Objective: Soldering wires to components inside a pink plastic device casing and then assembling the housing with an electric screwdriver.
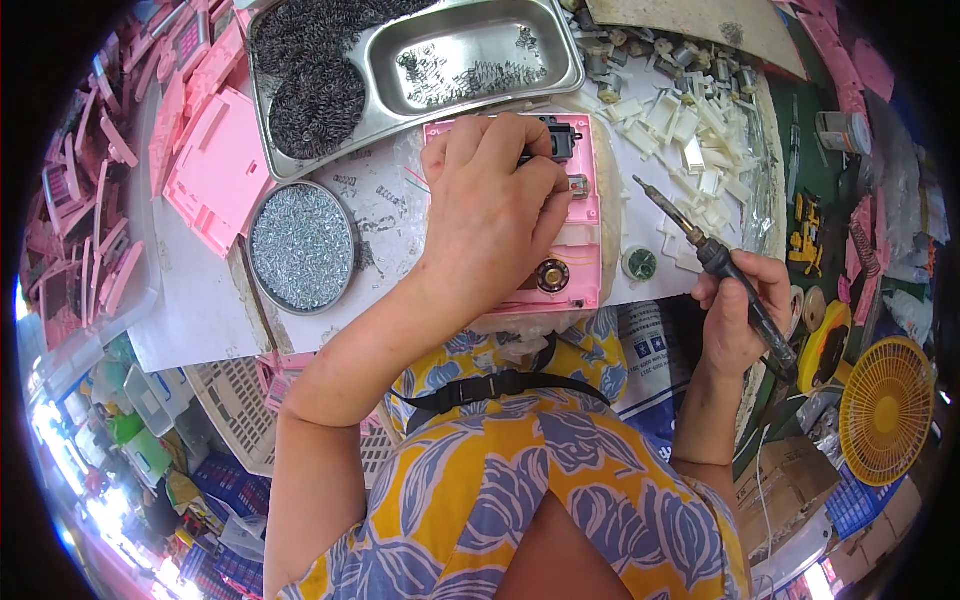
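A pink plastic casing (588, 235) lies open in front of me, with a black plastic part (563, 140) at its far end. Inside it are a small metal motor (578, 186) and a round black part with a brass-coloured ring (552, 276). My left hand (490, 215) reaches over the casing, its fingers bent and closed beside the black part; whatever they pinch is hidden behind them. Thin red and green wires (416, 182) stick out left of that hand. My right hand (742, 310) grips a soldering iron (718, 258) by its black handle, tip pointing up-left, apart from the casing.
A metal tray (575, 72) holding dark springs stands at the back. Left are a round dish (257, 275) of small screws and pink panels (212, 165). White plastic pieces (690, 150) and small motors (690, 55) lie back right. A yellow fan (886, 410) stands far right.
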`<state>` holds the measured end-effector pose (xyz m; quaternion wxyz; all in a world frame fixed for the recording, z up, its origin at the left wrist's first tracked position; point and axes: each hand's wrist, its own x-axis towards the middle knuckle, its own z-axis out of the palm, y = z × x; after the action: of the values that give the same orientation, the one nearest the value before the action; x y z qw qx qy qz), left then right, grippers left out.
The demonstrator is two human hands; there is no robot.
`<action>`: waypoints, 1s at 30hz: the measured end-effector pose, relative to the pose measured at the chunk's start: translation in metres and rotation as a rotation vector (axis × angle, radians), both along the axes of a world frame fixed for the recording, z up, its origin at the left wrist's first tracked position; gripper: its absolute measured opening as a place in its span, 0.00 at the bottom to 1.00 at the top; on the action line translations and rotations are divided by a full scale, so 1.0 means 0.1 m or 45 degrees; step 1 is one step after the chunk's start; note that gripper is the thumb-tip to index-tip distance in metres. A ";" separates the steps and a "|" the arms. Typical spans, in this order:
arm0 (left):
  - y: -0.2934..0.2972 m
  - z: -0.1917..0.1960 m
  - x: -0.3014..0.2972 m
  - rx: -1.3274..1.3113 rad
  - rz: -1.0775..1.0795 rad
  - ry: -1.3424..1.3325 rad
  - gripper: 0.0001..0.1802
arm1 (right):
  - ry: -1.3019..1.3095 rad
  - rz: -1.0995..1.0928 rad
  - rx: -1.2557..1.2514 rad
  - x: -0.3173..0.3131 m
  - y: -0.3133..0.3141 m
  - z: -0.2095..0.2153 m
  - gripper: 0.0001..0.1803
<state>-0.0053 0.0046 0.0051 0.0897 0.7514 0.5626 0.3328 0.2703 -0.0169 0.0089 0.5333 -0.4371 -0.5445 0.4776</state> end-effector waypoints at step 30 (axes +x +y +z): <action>0.01 0.00 0.10 0.046 0.061 0.080 0.06 | -0.158 0.195 -0.042 -0.21 0.04 -0.04 0.15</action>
<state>0.0047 0.0055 0.0054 0.0502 0.7494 0.5769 0.3211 0.2494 -0.0126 0.0052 0.4530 -0.4318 -0.6004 0.4979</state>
